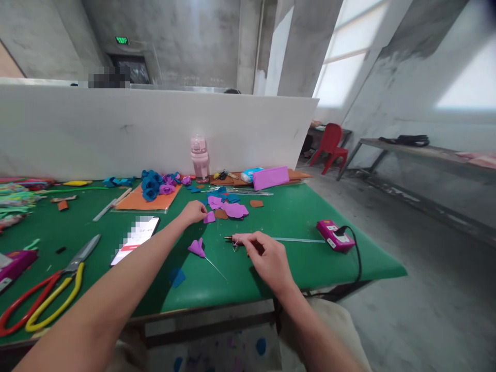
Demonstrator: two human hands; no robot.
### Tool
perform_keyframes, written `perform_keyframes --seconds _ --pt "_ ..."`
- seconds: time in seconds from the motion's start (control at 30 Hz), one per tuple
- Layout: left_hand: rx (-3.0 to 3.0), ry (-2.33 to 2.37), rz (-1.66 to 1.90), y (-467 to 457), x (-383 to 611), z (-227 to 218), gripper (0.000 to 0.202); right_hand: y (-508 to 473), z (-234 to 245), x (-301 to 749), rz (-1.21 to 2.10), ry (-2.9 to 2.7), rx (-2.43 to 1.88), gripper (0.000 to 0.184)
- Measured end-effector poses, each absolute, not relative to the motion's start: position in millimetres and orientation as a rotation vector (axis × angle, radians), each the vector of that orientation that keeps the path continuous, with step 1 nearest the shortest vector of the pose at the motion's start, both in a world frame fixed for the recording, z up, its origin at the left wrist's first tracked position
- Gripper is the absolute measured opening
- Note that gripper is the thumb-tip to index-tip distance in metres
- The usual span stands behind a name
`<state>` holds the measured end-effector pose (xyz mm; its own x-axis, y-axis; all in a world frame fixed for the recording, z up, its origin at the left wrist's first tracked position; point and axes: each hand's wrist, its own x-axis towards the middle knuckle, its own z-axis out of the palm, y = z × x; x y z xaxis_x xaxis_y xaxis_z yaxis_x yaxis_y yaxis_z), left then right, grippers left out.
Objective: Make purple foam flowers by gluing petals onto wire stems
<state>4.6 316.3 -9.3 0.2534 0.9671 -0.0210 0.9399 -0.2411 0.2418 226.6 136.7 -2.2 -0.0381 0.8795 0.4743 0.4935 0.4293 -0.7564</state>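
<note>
My left hand [195, 212] reaches forward, its fingers pinched at the edge of a small purple paper piece [210, 217]. Beside it lie a larger purple petal-shaped piece [235, 210] and a brown piece [221, 214]. My right hand [269, 258] is curled over a pink glue gun [241, 238], which has a metal tip pointing left; the palm hides its handle. Behind the gun a long clear glue stick [298, 239] runs right. Between my arms a purple paper flower [197, 247] on a thin wire stem lies on the green table [232, 279].
Left are large scissors [72, 274] with red and yellow handles and a phone [135, 240]. Blue rolled flowers [151, 185] lie on an orange sheet [135, 202]. A pink bottle [200, 159] stands before a white board [155, 129]. A magenta power box [335, 236] with a cable sits right.
</note>
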Motion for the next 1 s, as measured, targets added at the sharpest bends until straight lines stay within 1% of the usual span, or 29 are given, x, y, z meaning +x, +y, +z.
perform_keyframes --seconds 0.13,0.4,0.67,0.73,0.83,0.93,1.0 --pt "2.386 1.802 0.255 311.0 0.1 -10.6 0.019 137.7 -6.7 223.0 0.467 -1.698 -1.216 0.016" --pt "2.481 1.765 0.305 303.9 -5.4 -4.3 0.02 138.2 -7.9 222.2 0.423 -1.751 -1.239 0.017" --pt "2.325 1.769 0.32 303.2 -11.5 6.9 0.019 138.6 -4.3 220.6 0.405 -1.769 -1.243 0.018" --pt "2.159 1.758 0.399 301.4 -12.4 10.9 0.016 138.8 -4.1 220.0 0.404 -1.763 -1.247 0.018" --pt "1.855 1.648 0.632 294.3 -11.9 18.5 0.014 138.6 -3.4 218.9 0.421 -1.739 -1.242 0.018" --pt "1.646 1.49 0.816 281.6 -10.2 27.1 0.019 138.8 -2.2 216.5 0.488 -1.687 -1.197 0.019" --pt "1.564 1.354 0.876 269.6 -8.2 32.0 0.023 139.8 -2.0 212.4 0.629 -1.597 -1.138 0.017"
